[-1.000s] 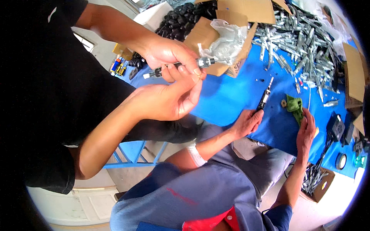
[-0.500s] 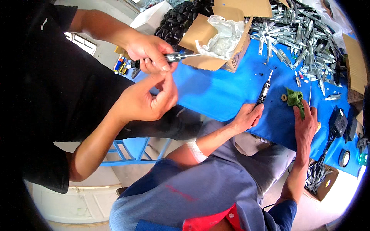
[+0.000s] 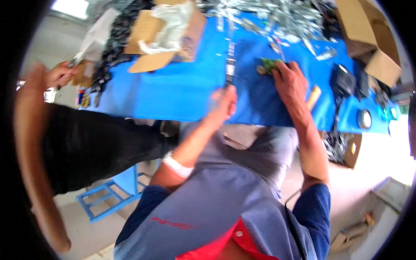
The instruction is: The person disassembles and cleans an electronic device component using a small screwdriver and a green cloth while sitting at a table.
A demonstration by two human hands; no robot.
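My left hand (image 3: 222,106), blurred by motion, is wrapped round the lower end of a slim black-and-silver device (image 3: 230,65), which points away from me above the blue table cover. To its right, my right hand (image 3: 292,84) rests low over the table with curled fingers. Its fingertips touch or cover part of a crumpled green cloth (image 3: 269,66); the fingers hide what, if anything, is in their grip. A thin metal rod (image 3: 279,48) runs up to the fingertips, and a wooden handle (image 3: 314,96) shows beside the wrist.
Blue cloth (image 3: 164,95) covers the table. A pile of silver parts (image 3: 277,15) lies at the back, left of an open carton (image 3: 355,30). Another carton (image 3: 186,47) holds white plastic. Black parts (image 3: 110,56) are heaped far left. A co-worker's hand (image 3: 63,74) grips a silver object.
The view has turned, shifting the table leftward. My right fingers have curled in at the green cloth. The co-worker's hands have moved apart and to the far left. My left hand keeps the slim device.
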